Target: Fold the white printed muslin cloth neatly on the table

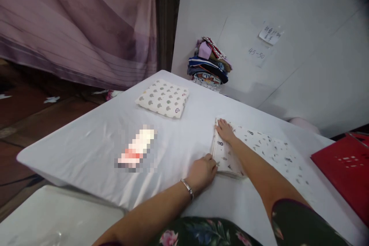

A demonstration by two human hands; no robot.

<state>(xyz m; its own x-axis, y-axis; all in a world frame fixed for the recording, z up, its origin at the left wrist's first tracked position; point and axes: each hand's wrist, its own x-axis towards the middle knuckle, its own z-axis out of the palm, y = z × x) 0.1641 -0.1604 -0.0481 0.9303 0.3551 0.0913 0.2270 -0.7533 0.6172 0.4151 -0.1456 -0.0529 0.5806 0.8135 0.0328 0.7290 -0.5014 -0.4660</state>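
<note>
A white cloth with small dark prints (259,150) lies partly folded on the white table (95,150). My right hand (225,130) rests flat on the far corner of its folded left edge, fingers stretched out. My left hand (203,171), with a silver bracelet at the wrist, pinches the near corner of that same folded edge with fingers curled. A folded square cloth with grey and coloured mushroom prints (163,98) lies farther back on the table, apart from both hands.
A pile of folded colourful cloths (210,64) sits at the table's far end against the white wall. A red basket (344,167) stands at the right. A blurred-out patch (137,149) covers something on the table. Purple curtain hangs at the left.
</note>
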